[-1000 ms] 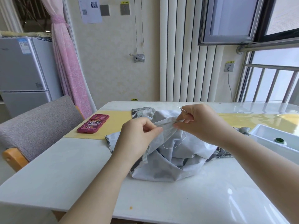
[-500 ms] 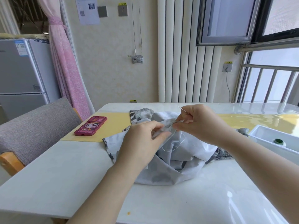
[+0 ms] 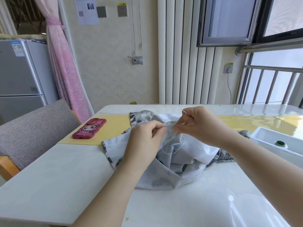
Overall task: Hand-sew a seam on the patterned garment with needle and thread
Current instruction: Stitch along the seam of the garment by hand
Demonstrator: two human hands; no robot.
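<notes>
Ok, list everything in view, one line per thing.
table: one, white, centre of room
garment: one, pale grey with dark print, bunched mid-table
needle: one, silver, poking up above the garment
thread: one, white, looping over the garment
mat: one, yellow, across the table
phone: one, red cartoon case, on the mat
tray: one, white, table's right edge
green object: one, in the tray, unidentifiable
chair: one, grey, left of table
fridge: one, silver, far left
curtain: one, pink, beside the fridge
left hand: one, pinching the garment
right hand: one, gripping the needle
</notes>
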